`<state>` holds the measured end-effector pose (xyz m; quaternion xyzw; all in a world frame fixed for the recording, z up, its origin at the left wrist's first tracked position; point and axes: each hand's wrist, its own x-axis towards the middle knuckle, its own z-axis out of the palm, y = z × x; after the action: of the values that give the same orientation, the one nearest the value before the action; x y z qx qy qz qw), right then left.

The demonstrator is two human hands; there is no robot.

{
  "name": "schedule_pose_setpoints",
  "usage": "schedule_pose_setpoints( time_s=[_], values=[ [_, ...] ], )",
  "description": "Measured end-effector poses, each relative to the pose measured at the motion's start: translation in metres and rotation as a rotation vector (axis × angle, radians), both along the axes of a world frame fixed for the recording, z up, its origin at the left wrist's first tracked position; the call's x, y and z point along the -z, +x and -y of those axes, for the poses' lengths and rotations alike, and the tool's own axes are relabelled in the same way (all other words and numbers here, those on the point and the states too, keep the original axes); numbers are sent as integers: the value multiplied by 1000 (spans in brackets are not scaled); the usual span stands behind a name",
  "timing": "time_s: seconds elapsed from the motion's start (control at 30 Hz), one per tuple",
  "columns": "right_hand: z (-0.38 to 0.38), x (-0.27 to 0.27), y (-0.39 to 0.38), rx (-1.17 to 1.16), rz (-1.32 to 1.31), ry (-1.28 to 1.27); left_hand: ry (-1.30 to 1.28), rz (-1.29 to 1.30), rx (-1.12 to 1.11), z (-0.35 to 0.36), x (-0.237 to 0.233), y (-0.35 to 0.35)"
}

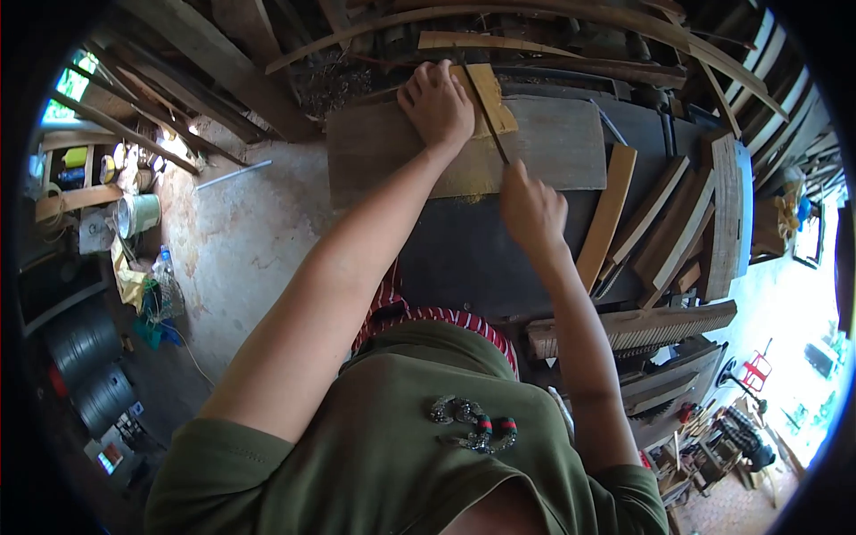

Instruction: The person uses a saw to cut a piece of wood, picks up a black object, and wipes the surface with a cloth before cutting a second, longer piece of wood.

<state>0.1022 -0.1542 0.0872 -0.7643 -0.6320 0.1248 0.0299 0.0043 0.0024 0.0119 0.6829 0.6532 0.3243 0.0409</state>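
Note:
My left hand [439, 105] presses down on a yellow piece of wood [487, 94], its fingers bent and partly apart at the far end. The yellow piece lies on a wide grey-brown board [557, 147], and part of it is hidden under that hand. My right hand [533, 207] is closed around the near end of a long, thin, dark file-like tool [486, 116]. The tool lies lengthwise across the yellow wood, pointing away from me. Yellow dust [474, 196] is scattered at the board's near edge.
A dark tabletop [473, 259] supports the board. To the right lie a yellow plank [608, 214] and several brown wood strips [682, 223]. Long timbers [499, 11] lean at the back. On the left, a bucket [138, 214] stands by the concrete floor [250, 227]; a person [749, 437] is far right.

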Motion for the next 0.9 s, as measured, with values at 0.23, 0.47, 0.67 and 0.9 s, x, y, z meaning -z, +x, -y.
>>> schedule_pose_setpoints(
  time_s=[0.23, 0.47, 0.67, 0.9],
  values=[
    [-22, 12, 0, -8, 7, 73, -11, -39, 26, 2, -2, 1],
    [-14, 13, -3, 15, -15, 58, -5, -56, 15, -2, 4, 0],
    [20, 1, -2, 63, -9, -81, -58, -54, 19, 2, -1, 0],
    [-41, 18, -9, 23, -15, 103, -43, -35, 19, 1, 0, 0]
  ],
)
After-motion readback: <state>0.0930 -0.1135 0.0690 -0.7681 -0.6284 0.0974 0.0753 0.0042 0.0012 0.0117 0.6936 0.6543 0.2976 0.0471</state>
